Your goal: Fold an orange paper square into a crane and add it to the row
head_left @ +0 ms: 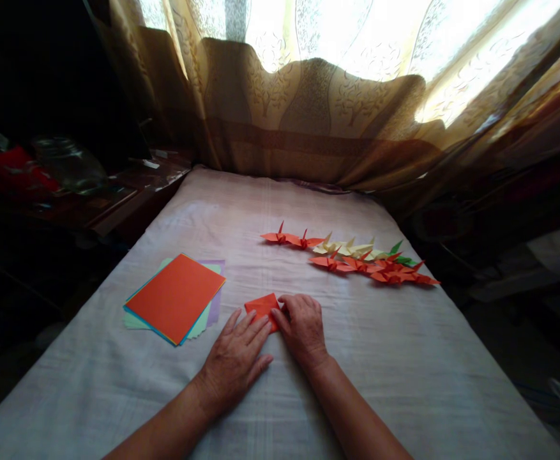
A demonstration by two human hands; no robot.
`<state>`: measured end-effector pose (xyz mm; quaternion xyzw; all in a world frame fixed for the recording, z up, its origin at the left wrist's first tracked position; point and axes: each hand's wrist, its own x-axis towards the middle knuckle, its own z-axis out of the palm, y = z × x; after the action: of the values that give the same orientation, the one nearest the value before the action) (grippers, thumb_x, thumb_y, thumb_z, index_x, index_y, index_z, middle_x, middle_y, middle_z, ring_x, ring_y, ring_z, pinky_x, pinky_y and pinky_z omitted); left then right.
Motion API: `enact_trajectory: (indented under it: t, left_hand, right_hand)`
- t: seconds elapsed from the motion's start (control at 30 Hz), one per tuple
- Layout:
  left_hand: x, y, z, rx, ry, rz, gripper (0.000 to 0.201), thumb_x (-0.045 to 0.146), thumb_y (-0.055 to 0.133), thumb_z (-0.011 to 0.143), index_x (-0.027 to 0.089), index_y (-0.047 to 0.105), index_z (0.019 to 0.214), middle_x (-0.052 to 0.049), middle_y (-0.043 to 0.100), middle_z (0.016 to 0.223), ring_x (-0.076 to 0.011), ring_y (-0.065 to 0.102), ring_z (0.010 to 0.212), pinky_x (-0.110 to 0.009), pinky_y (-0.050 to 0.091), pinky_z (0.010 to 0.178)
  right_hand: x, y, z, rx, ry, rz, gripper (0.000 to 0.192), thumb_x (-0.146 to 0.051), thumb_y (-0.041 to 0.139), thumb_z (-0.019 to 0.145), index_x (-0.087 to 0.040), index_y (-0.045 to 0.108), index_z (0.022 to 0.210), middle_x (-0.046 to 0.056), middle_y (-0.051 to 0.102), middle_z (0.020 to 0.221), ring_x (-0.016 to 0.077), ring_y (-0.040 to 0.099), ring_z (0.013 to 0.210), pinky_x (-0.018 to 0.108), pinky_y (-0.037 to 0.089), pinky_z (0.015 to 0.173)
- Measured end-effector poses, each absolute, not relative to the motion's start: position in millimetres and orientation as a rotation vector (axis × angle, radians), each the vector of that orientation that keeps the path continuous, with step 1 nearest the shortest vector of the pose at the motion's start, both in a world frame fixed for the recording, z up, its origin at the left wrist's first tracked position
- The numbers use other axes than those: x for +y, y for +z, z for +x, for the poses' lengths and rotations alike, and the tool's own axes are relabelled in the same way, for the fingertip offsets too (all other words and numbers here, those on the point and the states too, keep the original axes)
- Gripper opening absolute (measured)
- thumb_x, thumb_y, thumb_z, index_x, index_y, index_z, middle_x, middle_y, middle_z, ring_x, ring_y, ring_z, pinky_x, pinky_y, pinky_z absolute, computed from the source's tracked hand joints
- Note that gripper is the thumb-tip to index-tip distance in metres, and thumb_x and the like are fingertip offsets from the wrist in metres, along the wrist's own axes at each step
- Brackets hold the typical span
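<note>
A small folded piece of orange paper (263,305) lies on the cloth-covered table between my hands. My left hand (235,353) rests flat, its outstretched fingers pressing on the paper's near left part. At the right edge of the paper, my right hand (303,324) has its fingers curled, with thumb and forefinger at the corner. The fingers hide part of the folded paper's near side. To the left lies a stack of coloured paper sheets (176,299), orange on top, with blue, light green and purple edges showing.
Folded paper cranes in orange (331,262), cream (350,248) and green (396,248) stand in rows at the right. The pale tablecloth (241,211) reaches a curtain (308,115) at the back. A glass jar (71,165) stands on a dark surface at the left.
</note>
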<state>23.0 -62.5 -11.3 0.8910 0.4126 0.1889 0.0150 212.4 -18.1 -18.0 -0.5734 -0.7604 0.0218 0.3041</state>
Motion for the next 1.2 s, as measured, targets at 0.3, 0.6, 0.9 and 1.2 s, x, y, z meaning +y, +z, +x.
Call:
enact_trajectory:
  t: [0.3,0.6,0.9,1.2]
  left_hand:
    - [-57.4,-11.7,24.4,1.346,0.681,2.635,0.033,0.037,0.044,0.1,0.023,0.061,0.125,-0.006,0.065,0.13,-0.0227,0.056,0.123,-0.046,0.035,0.112]
    - [-42.6,-20.2,22.6,1.463,0.741,2.623,0.015,0.027,0.049,0.097,0.021,0.061,0.104,-0.008,0.063,0.132,-0.0244,0.051,0.129,-0.05,0.035,0.111]
    - [-44.8,-21.7,22.2,1.63,0.721,2.642,0.039,0.038,0.055,0.094,0.024,0.057,0.131,-0.005,0.064,0.133,-0.0288,0.049,0.132,-0.052,0.026,0.115]
    - [-43.2,-26.2,17.7,1.622,0.656,2.746,0.047,0.036,0.062,0.089,0.025,0.056,0.134,-0.004,0.063,0.134,-0.0315,0.05,0.132,-0.056,0.022,0.117]
  right_hand:
    - [-12.8,-25.0,210.9,-2.225,0.025,-1.475,0.028,-0.021,0.062,0.089,-0.025,0.066,0.117,0.008,0.064,0.131,0.0321,0.048,0.127,0.049,0.035,0.101]
    - [-12.9,-27.1,210.7,-2.25,-0.017,-1.548,0.03,-0.028,0.057,0.093,-0.028,0.066,0.122,0.007,0.06,0.136,0.0292,0.05,0.128,0.047,0.039,0.102]
    - [-12.7,-19.5,209.3,-2.335,0.111,-1.679,0.036,-0.032,0.051,0.096,-0.028,0.061,0.13,0.006,0.053,0.144,0.0285,0.046,0.134,0.048,0.038,0.107]
    - [-17.3,-23.6,222.0,-2.373,0.069,-1.68,0.041,-0.03,0.053,0.094,-0.031,0.058,0.135,0.007,0.048,0.148,0.0302,0.044,0.136,0.05,0.039,0.107]
